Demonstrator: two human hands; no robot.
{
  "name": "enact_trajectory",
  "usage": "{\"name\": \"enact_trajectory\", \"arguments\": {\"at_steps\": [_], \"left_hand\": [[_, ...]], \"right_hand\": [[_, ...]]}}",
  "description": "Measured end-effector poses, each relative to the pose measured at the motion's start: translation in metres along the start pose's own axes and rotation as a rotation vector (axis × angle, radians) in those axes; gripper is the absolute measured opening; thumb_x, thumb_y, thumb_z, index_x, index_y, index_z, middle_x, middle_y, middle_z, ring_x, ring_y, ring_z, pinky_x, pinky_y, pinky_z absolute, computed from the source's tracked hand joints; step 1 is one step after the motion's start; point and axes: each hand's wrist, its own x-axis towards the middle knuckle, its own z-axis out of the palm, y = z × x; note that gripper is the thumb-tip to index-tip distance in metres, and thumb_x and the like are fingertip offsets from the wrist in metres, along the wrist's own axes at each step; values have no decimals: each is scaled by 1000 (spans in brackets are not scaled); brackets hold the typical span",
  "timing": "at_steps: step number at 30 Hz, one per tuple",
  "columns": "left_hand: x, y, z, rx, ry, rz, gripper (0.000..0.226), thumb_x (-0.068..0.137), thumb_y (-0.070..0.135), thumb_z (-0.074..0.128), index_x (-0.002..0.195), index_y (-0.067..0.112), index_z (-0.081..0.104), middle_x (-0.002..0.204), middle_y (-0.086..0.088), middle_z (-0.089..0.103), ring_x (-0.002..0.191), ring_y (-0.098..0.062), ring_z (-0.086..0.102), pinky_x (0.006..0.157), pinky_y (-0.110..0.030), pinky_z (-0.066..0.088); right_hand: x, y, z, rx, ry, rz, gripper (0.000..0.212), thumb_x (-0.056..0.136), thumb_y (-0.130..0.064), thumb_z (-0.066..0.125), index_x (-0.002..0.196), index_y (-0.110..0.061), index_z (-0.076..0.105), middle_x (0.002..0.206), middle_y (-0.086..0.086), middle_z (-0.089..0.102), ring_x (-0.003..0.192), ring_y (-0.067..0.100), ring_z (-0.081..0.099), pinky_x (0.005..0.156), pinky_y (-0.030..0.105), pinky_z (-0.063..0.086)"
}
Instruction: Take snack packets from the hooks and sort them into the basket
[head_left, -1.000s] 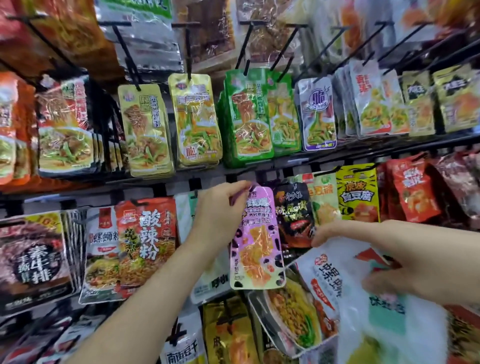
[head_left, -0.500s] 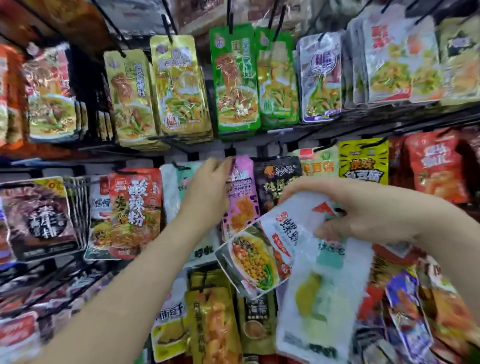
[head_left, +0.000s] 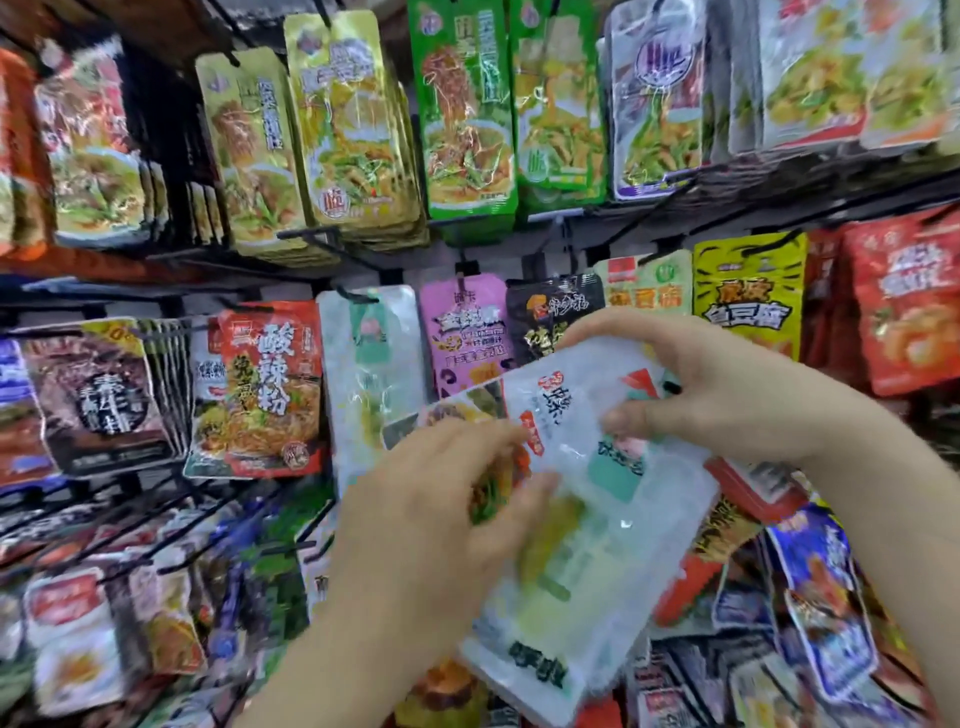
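My right hand (head_left: 727, 400) grips a stack of white snack packets (head_left: 587, 545) by the top edge, fingers curled over it and thumb on the front. My left hand (head_left: 436, 514) holds the left side of the same stack, thumb on a packet with a food picture (head_left: 467, 410). The pink packet (head_left: 462, 332) hangs on its hook in the middle row, just above both hands. No basket is in view.
Rows of hooks (head_left: 306, 234) hold several snack packets: yellow (head_left: 353, 124) and green (head_left: 467, 109) ones above, a red noodle packet (head_left: 270, 389) and a pale packet (head_left: 374, 374) at left, a yellow tofu packet (head_left: 748, 296) at right. Lower hooks carry more packets.
My left hand let go of the pink packet and came down onto the stack in my right hand. The view has shifted downward.
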Motion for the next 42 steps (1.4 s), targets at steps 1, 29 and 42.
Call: {"name": "enact_trajectory", "arguments": {"at_steps": [1,29,42], "left_hand": [[-9,6,3,77,-55,-20,42,81,59,52,109,30,65,94,16,65,82,-4,58,64,-22,48],[6,-25,-39,-773,-696,-500,60,70,16,82,121,28,53,107,-8,72,96,-28,70,82,-45,56],[-51,-5,-46,-894,-122,-783,29,53,6,76,79,21,77,81,-10,75,67,-22,72,56,-29,56]], "right_hand": [[0,-2,3,45,12,-2,52,81,-19,77,122,-40,54,120,-16,59,116,5,55,102,39,45],[-2,-47,43,361,-76,-91,30,79,-3,74,106,-16,67,87,7,72,73,23,69,62,34,58],[-13,-34,41,591,-266,18,76,57,-64,80,126,-46,52,115,-5,67,107,4,63,80,20,53]]}}
